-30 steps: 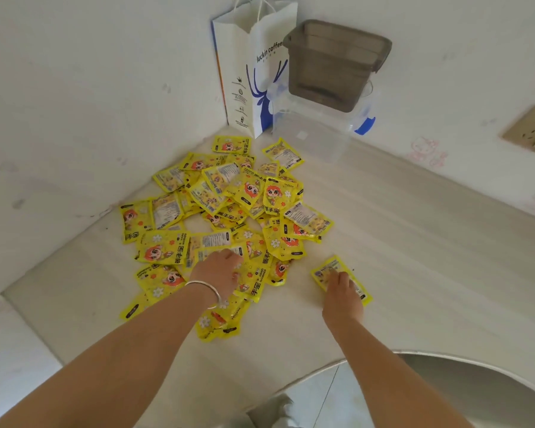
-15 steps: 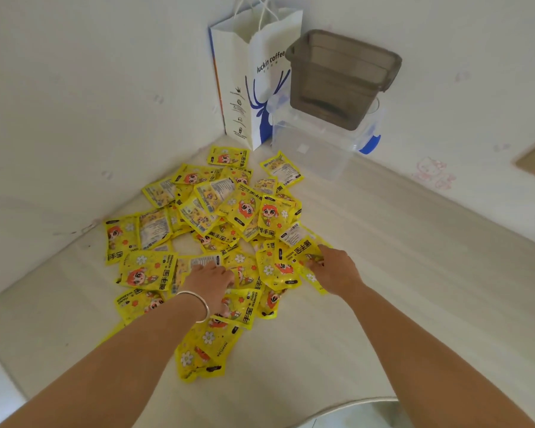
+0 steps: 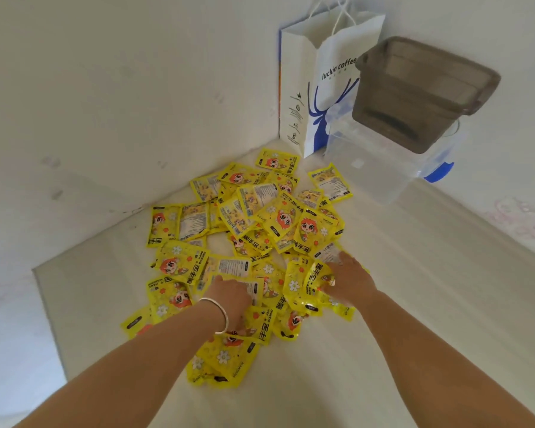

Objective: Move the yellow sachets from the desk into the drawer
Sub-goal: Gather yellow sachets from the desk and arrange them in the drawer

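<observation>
Here, both hands [image 3: 233, 299] [image 3: 349, 281] apparently clutch "HAND WARMER" sachets [image 3: 278, 217]; bag [image 3: 322, 88] reads "luckin coffee".

The single head-worn camera looks steeply forward and down, close above the left hand [image 3: 232, 299] and right hand [image 3: 349, 281], toward the wall corner beyond them.

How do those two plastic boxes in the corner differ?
The smoky grey box sits on top, tilted toward the camera; the clear box rests on the desk beneath it. The grey one is dark, the clear one has blue clips. Both look empty.
</observation>
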